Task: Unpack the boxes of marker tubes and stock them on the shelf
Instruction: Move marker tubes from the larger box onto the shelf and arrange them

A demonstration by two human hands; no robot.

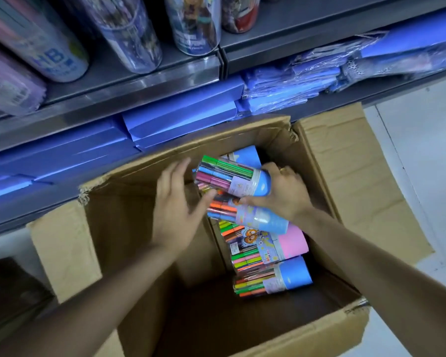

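On white tile floor (422, 140): open cardboard box (340, 176) against grey shelf (139, 81).

The cardboard box (319, 176) holds four clear marker tubes (232, 179) with blue caps and one with a pink cap (292, 243). Four printed tubes (131, 34) stand on the shelf (307, 39). Two hands (177, 215) reach in.

Blue caps (263, 185) and many-coloured markers (224, 171) are shown in clear tubes; one cap (292, 242) is pink. The box (144, 222) is brown, the folders (180, 117) blue.
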